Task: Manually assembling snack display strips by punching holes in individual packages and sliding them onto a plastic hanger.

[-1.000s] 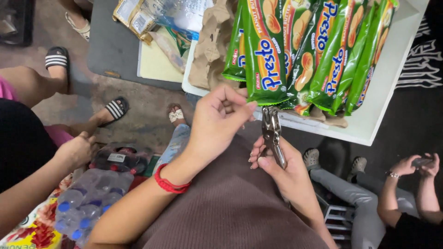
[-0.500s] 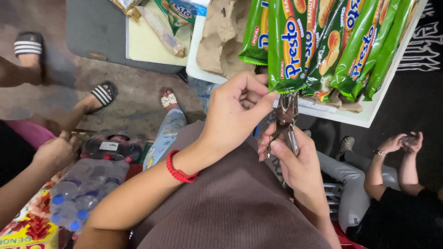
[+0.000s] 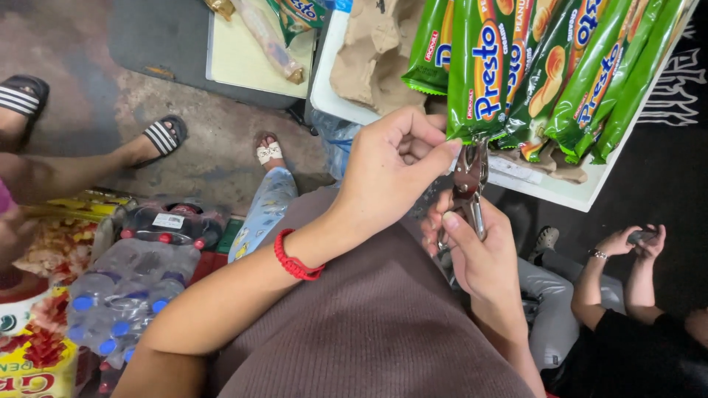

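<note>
Two hands are working close together at the middle of the view. Compared with half a second before, both hands are sitting lower and more to the right, and the green packets are filling more of the top, so the head is now leaning nearer to them. The left hand (image 3: 391, 166) is pinching the lower edge of one green snack packet (image 3: 479, 70) with closed fingers (image 3: 431, 151). The right hand (image 3: 479, 254) is gripping a metal plier-like tool (image 3: 470, 180), fingers wrapped around its handles, and the tool's head is touching the same packet edge; I cannot tell how far its jaws are closed. This packet is glossy green with a picture of round biscuits, and it is hanging over the edge of a white table (image 3: 568, 191) at 1 o'clock, in a row with similar packets. A red wrist band (image 3: 295, 262) is sitting on the left wrist. At 8 o'clock, wrapped water bottles (image 3: 125, 295) are lying on the floor.
</note>
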